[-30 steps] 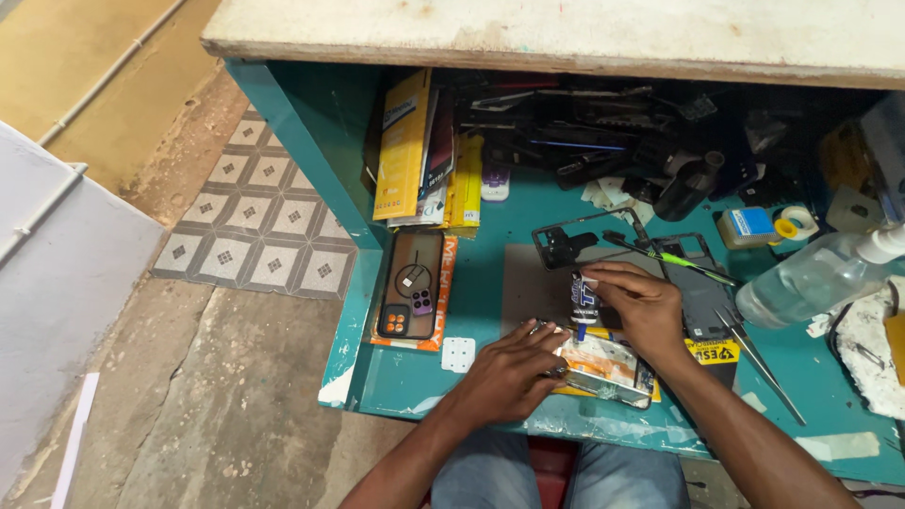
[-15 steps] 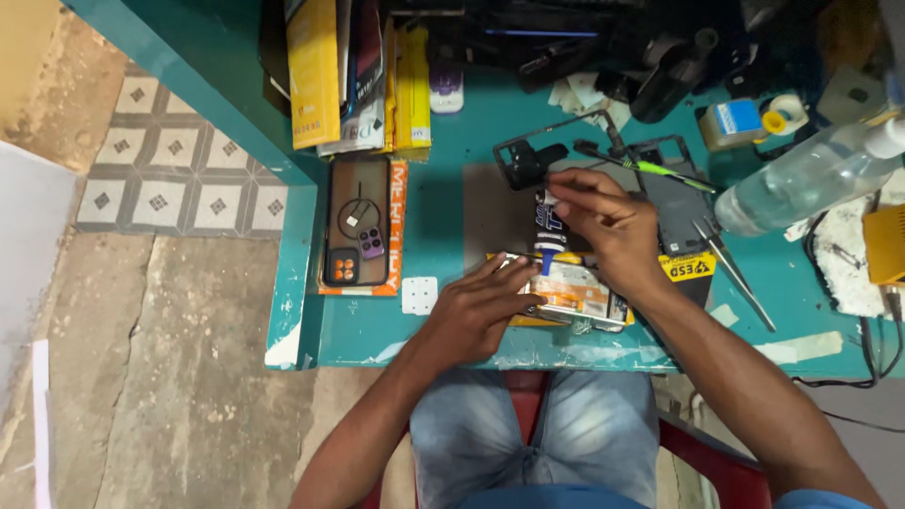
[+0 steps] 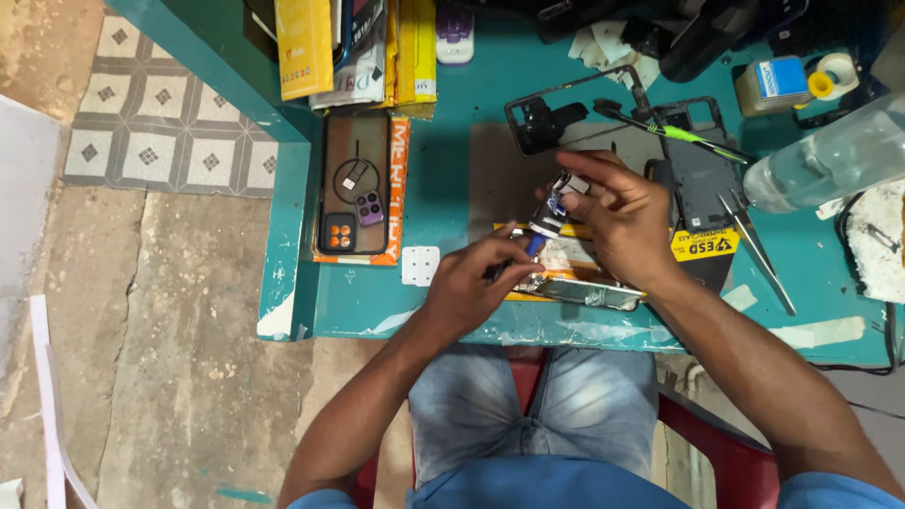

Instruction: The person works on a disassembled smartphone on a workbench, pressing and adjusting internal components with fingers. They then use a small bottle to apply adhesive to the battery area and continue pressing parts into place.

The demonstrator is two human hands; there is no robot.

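My right hand point(image 3: 622, 215) grips a small tube of glue point(image 3: 554, 209) with a blue nozzle, tilted down to the left. Fingertips of my left hand point(image 3: 471, 281) pinch at the tube's nozzle end. Under both hands an opened phone point(image 3: 580, 287) lies on the teal worktable point(image 3: 443, 170), on top of a yellow packet. What the left fingers hold besides the nozzle is hidden.
A black phone case point(image 3: 354, 184) lies on an orange pack at the left. Phone frames point(image 3: 556, 113), tweezers point(image 3: 754, 250), a green-handled tool point(image 3: 683, 132), a clear bottle point(image 3: 830, 160) and a tape roll point(image 3: 834, 75) crowd the right. Yellow boxes point(image 3: 306, 47) stand at the back. Tiled floor lies left.
The view has dropped and moved closer over the table. My right hand has lifted the tube off the phone and my left hand has come up to its nozzle.
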